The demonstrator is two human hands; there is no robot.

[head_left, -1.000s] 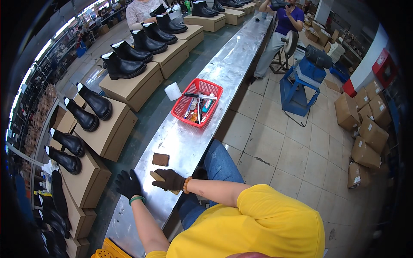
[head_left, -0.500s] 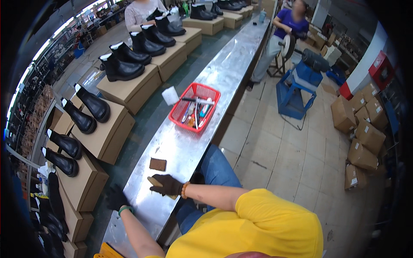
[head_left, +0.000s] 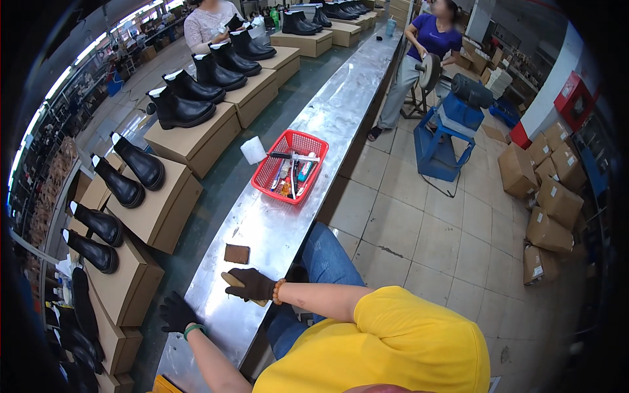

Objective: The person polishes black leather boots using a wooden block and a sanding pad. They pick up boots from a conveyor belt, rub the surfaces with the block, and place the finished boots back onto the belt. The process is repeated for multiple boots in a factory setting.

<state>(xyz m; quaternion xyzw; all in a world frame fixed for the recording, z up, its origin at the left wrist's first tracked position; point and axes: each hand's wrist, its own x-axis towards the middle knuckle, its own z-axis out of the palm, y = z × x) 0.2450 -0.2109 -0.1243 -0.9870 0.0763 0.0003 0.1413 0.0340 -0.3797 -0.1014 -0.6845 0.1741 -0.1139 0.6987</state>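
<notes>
In a black glove, my right hand (head_left: 255, 286) is closed around what looks like a tan wooden brush (head_left: 233, 280), low over the metal bench (head_left: 223, 308). The brush's ends show on either side of my fingers; any bristles are hidden. Just beyond it a flat brown rectangular pad (head_left: 237, 253) lies on the metal. My left hand (head_left: 177, 312), gloved in black too, rests with fingers spread at the bench's left edge and holds nothing. Farther up the bench is a red plastic basket (head_left: 288, 167) of assorted small tools, a hammer-like one across its top.
Left of the bench, black ankle boots (head_left: 183, 108) stand on brown cardboard boxes (head_left: 196, 134) along a green surface. A white block (head_left: 253, 150) sits beside the basket. Two people work farther off, one by a blue wheel machine (head_left: 445, 131). Cartons (head_left: 550, 196) are stacked at right.
The view has shifted slightly. My left hand's spread fingers show more clearly, while my right hand keeps its grip on the brush. The person in purple has straightened near the wheel.
</notes>
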